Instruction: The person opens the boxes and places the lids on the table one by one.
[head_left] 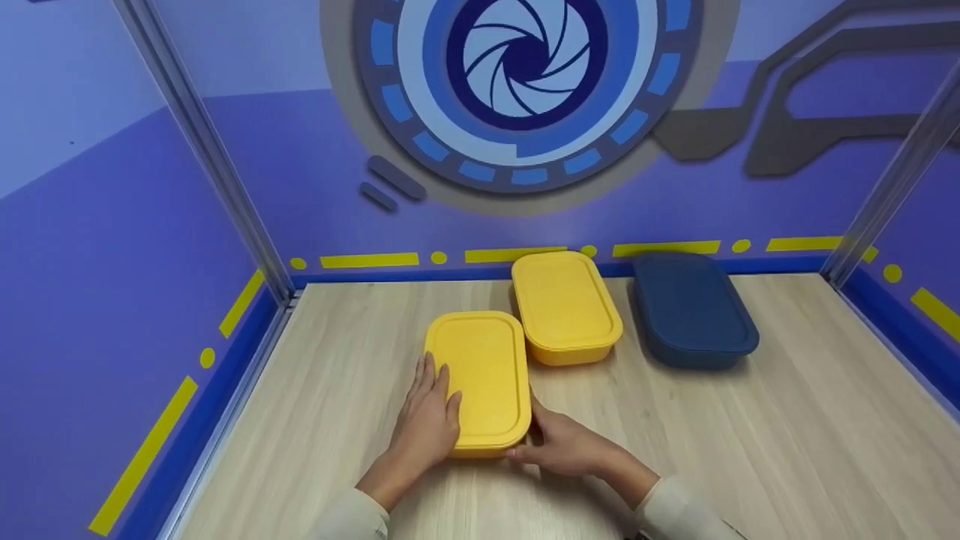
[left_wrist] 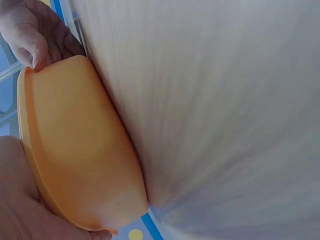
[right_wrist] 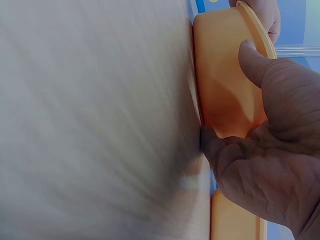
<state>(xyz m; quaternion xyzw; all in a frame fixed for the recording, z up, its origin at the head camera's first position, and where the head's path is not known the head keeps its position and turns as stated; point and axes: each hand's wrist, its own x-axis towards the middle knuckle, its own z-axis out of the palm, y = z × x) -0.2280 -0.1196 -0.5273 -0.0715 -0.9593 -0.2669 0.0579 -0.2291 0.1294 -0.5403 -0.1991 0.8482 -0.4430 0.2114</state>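
A yellow lidded container [head_left: 484,379] lies on the wooden table [head_left: 750,450], near the front middle. My left hand [head_left: 427,416] rests flat on the lid's near left edge, fingers stretched forward; the left wrist view shows its palm [left_wrist: 15,200] against the container's side [left_wrist: 75,150]. At the near right corner my right hand [head_left: 555,446] grips the container. In the right wrist view the thumb [right_wrist: 252,60] presses the yellow wall [right_wrist: 225,85] under the rim while the fingers curl at its base.
A second yellow lidded container [head_left: 566,307] sits just behind and to the right, almost touching the first. A dark blue lidded container [head_left: 694,311] lies further right. Purple walls with metal posts close in the table on the left, back and right.
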